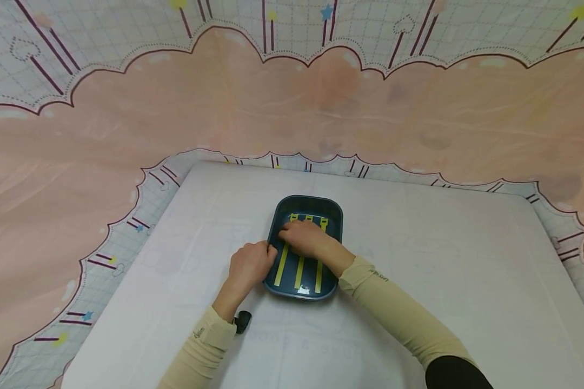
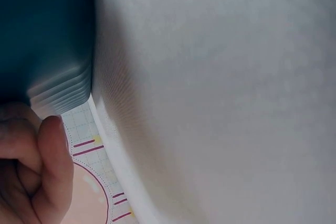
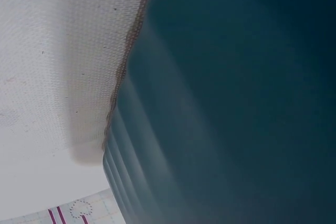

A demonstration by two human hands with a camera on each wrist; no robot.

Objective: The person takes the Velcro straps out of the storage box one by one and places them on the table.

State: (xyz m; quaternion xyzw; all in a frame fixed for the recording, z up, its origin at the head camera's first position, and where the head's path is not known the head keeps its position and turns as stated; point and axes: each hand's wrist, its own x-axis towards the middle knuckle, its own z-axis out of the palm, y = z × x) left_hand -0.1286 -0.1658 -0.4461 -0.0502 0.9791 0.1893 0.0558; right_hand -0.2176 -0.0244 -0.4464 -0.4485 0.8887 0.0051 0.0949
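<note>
A dark teal tray [image 1: 304, 201] with rounded corners sits on the white surface. Three long yellow strips with wider, buckle-like heads lie side by side inside: a left strip [image 1: 281, 267], a middle strip [image 1: 299, 273] and a right strip [image 1: 319, 276]. My left hand [image 1: 252, 263] holds the tray's left rim with bent fingers; the left wrist view shows its curled fingers [image 2: 52, 166] against the tray's ribbed wall. Over the strips, my right hand [image 1: 305, 237] reaches into the tray, fingers bent down by the left strip. Its fingertips are hidden. The right wrist view shows only the tray's outer wall [image 3: 210, 119].
The white table [image 1: 443, 270] spreads around the tray on all sides. Behind it hangs a peach and white patterned cloth [image 1: 321, 108]. A small black device [image 1: 243, 322] sits at my left wrist.
</note>
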